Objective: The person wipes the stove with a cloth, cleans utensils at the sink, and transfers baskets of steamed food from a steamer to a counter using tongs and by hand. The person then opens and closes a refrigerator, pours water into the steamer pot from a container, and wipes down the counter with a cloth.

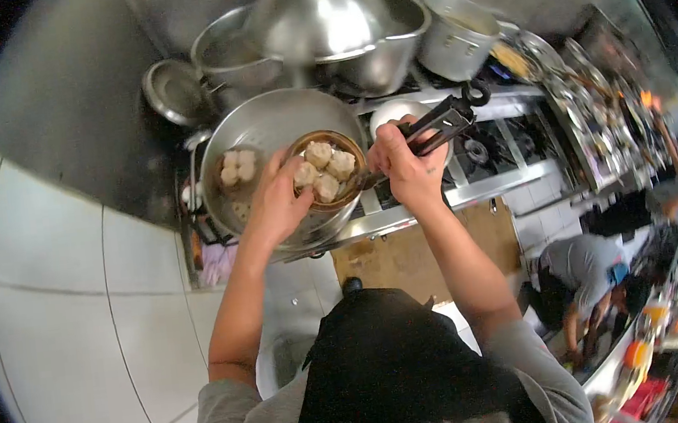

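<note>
My left hand (272,202) is closed on the left edge of a small round steamer basket (361,158). Several pale, pleated dumplings (319,154) sit inside the basket. My right hand (413,172) is wrapped round a pair of tongs (447,124) with black handles. Their far end reaches toward the basket's right rim; whether they grip it I cannot tell. Beneath the basket is a wide metal pan (279,112), and at its left side lies a cluster of dumplings (238,167).
Behind the pan stand large metal pots, one under a domed lid (319,19), and a tall pot (459,29). A white bowl (395,111) sits partly behind my right hand. Stove burners (477,151) lie to the right. A co-worker (580,269) bends over a counter at right.
</note>
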Available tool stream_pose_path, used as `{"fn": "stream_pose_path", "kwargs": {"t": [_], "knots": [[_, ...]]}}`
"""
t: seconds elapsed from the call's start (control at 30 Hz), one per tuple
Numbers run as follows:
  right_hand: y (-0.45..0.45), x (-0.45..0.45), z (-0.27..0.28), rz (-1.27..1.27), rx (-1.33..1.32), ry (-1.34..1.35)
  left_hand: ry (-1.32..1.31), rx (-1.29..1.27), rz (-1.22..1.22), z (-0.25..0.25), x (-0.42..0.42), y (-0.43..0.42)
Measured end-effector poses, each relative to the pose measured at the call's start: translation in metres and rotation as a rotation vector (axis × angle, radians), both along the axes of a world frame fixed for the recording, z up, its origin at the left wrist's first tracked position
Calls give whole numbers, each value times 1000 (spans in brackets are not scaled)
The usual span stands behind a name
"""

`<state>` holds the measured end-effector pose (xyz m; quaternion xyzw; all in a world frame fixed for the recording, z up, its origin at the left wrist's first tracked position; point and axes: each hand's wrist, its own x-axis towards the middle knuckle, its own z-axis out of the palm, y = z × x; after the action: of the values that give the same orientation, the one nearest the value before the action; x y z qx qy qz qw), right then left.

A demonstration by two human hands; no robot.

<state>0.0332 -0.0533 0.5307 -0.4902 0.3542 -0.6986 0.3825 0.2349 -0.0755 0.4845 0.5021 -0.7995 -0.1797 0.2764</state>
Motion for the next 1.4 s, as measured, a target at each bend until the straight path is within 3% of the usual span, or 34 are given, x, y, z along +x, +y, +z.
{"fn": "stream_pose_path", "kwargs": {"t": [0.03, 0.13, 0.33, 0.47, 0.53, 0.6, 0.63, 0.67, 0.73, 0.8, 0.83, 0.9, 1.03, 1.13, 1.2, 1.23, 1.27, 1.33, 1.4], "knots": [[9, -13, 1, -27, -26, 22, 28, 68, -33, 4, -13, -1], [42, -49, 5, -163, -36, -104, -35, -80, -200, 7, -54, -1], [130, -115, -6, -502, 4, -148, 86, 9, -538, 1, -156, 29], [219, -163, -37, -852, 144, 4, -25, 246, -842, -7, -232, 75], [279, -182, -37, -947, 216, -13, 202, 418, -1038, -16, -265, 112], [344, -205, -48, -1079, 238, -224, 254, 537, -1147, -24, -290, 141], [375, -221, -89, -1243, 253, -90, 211, 507, -1166, -33, -292, 151], [414, -226, -84, -1247, 219, -398, 169, 475, -1174, -45, -304, 170], [491, -254, -119, -1621, 226, -287, 25, 501, -1141, -89, -321, 195], [564, -277, -124, -1750, 150, -345, -374, 488, -1255, -130, -338, 215], [599, -294, -132, -1822, 170, -307, -570, 504, -1344, -179, -343, 209], [662, -332, -136, -1974, 220, -208, -745, 817, -1283, -246, -341, 210], [774, -431, -155, -2294, 284, -161, -939, 696, -1253, -309, -323, 188], [825, -490, -155, -2402, 316, -223, -970, 629, -1150, -297, -328, 179], [857, -531, -169, -2559, 417, -18, -973, 572, -1093, -275, -336, 184], [863, -547, -169, -2599, 348, 8, -975, 552, -1057, -257, -344, 194], [867, -559, -168, -2639, 280, 32, -970, 609, -973, -232, -353, 213], [886, -582, -182, -2725, 430, 116, -934, 762, -735, -191, -368, 246], [898, -600, -191, -2767, 441, 100, -960, 767, -766, -209, -355, 235]]}}
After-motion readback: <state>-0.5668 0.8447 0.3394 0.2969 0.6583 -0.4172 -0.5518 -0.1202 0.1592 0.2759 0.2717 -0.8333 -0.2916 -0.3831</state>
